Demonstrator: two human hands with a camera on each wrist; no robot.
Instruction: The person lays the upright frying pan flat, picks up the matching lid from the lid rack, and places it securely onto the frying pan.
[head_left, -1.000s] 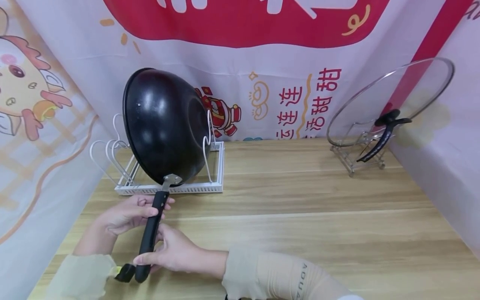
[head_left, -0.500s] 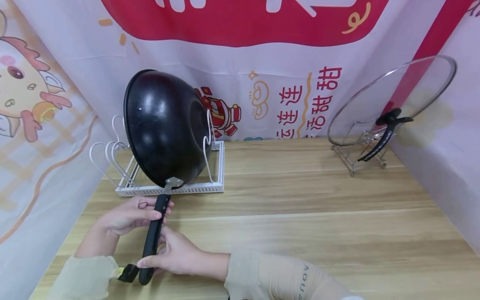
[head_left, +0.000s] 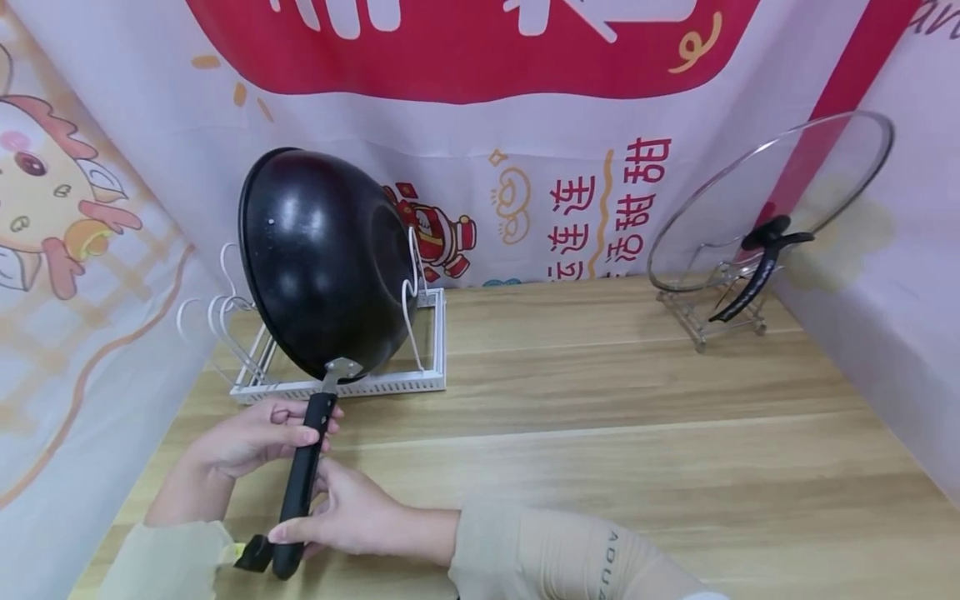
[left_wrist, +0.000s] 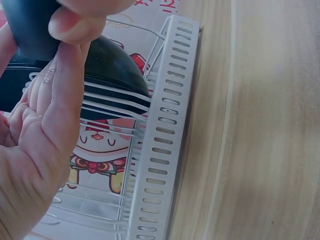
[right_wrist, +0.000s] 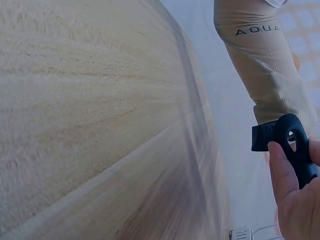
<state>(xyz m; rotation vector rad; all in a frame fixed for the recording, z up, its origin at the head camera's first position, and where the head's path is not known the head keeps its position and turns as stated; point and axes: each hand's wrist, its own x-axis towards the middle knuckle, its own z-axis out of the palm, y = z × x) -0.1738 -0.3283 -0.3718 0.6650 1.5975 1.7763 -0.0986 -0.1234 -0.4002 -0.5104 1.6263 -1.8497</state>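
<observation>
A black wok (head_left: pixel 322 258) leans on its side in a white wire rack (head_left: pixel 390 383), its handle (head_left: pixel 300 492) pointing toward me. My left hand (head_left: pixel 258 437) grips the handle near the bowl, thumb across the top. Lower down, my right hand (head_left: pixel 352 512) pinches the handle close to its end. In the left wrist view, the left hand's fingers (left_wrist: pixel 47 105) wrap the dark handle, with the slotted rack edge (left_wrist: pixel 160 150) beyond. The right wrist view shows the right hand (right_wrist: pixel 300 205) on the handle's end, which has a hanging hole. The wok's inside is turned away.
On the right, a glass lid (head_left: pixel 780 192) with a black knob and handle (head_left: pixel 750 275) leans in a small metal stand (head_left: pixel 705 321). A wooden tabletop (head_left: pixel 600 467) lies beneath everything. Printed cloth (head_left: pixel 480 125) hangs behind and at both sides.
The head view has shifted slightly. Both hands keep their hold on the wok handle, and the wok stays in the rack with little visible movement.
</observation>
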